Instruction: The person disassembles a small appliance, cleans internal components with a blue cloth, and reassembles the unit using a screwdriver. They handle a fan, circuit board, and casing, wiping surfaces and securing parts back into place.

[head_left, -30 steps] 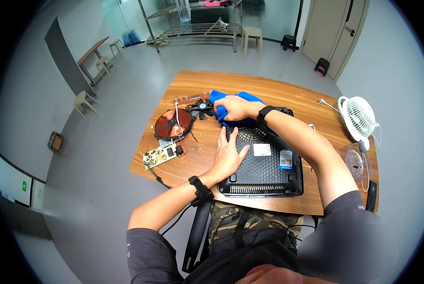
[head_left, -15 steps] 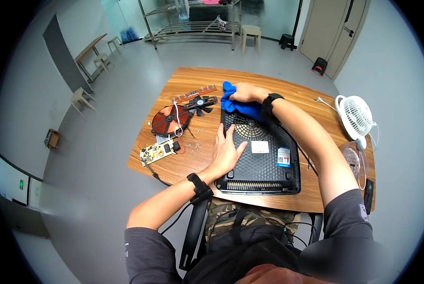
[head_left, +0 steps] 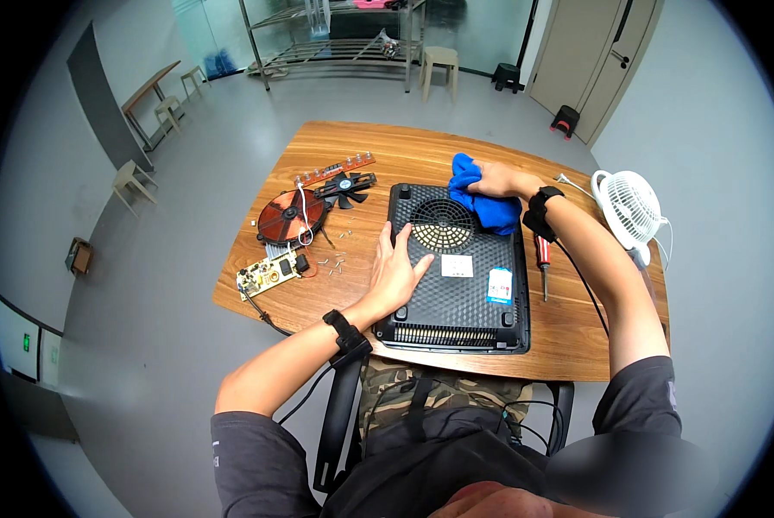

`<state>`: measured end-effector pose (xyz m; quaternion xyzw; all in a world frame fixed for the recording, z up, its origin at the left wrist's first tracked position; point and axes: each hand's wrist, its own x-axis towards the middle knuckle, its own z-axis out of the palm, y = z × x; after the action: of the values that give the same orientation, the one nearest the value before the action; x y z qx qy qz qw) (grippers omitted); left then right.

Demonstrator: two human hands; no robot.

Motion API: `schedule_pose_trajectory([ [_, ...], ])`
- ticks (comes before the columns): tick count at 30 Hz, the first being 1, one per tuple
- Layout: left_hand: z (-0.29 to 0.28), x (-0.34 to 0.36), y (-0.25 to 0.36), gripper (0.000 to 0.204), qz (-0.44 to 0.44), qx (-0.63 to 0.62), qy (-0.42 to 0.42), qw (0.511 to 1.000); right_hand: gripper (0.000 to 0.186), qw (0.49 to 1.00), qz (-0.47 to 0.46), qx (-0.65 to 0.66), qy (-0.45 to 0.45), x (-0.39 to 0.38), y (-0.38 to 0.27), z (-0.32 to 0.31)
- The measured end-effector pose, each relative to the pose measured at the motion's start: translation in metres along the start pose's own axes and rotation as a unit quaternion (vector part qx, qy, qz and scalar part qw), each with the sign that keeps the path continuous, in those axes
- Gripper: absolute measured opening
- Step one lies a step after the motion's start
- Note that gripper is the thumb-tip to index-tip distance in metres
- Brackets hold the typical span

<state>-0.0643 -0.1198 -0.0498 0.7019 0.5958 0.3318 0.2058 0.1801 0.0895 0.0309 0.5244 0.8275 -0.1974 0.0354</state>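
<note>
My left hand (head_left: 395,274) lies with spread fingers on the left side of a black plastic housing (head_left: 451,324), which has a round vent grille and stickers. My right hand (head_left: 501,180) grips a blue cloth (head_left: 490,211) at the housing's upper right corner. Just right of the housing lies a red-handled screwdriver (head_left: 543,263). To the left are a copper coil disc (head_left: 279,216), a cream circuit board (head_left: 266,274) with cables, several loose screws (head_left: 336,263), a black fan (head_left: 345,188) and a brown strip board (head_left: 322,170).
All this lies on a wooden table (head_left: 430,142). A white fan (head_left: 630,210) stands at its right side, beside my right forearm. Beyond are a metal rack (head_left: 335,60), stools (head_left: 440,60), a side table (head_left: 149,95) and a door (head_left: 577,60).
My right hand and the cloth have moved right across the housing's top, exposing its upper left corner and more of the grille. The screwdriver has come into view. My left hand stays pressed there.
</note>
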Motion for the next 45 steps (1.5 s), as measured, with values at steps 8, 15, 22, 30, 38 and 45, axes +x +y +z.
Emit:
schedule_pose_trajectory([
  [8, 0.005, -0.001, -0.006, 0.075, 0.001, -0.005, 0.011, 1.000, 0.057, 0.980, 0.078, -0.057, 0.175, -0.007, -0.011, -0.015],
  [15, 0.006, 0.000, -0.003, 0.073, 0.012, 0.004, 0.014, 1.000, 0.050, 0.950, 0.164, -0.075, 0.255, -0.038, 0.034, -0.034],
  [22, 0.003, 0.000, -0.001, 0.074, 0.000, 0.006, 0.006, 1.000, 0.064, 0.982, 0.082, 0.080, 0.148, -0.059, 0.060, -0.014],
  [30, 0.006, 0.002, 0.000, 0.072, 0.008, 0.011, 0.016, 1.000, 0.060, 0.969, 0.093, 0.159, 0.168, -0.086, 0.020, 0.042],
  [38, 0.003, 0.001, -0.001, 0.071, -0.006, 0.013, 0.011, 1.000, 0.047, 0.988, -0.092, 0.068, 0.105, -0.143, -0.021, 0.062],
  [45, 0.003, 0.002, -0.002, 0.071, 0.014, 0.030, 0.003, 0.999, 0.059, 0.964, -0.171, 0.080, 0.189, -0.116, -0.025, 0.078],
])
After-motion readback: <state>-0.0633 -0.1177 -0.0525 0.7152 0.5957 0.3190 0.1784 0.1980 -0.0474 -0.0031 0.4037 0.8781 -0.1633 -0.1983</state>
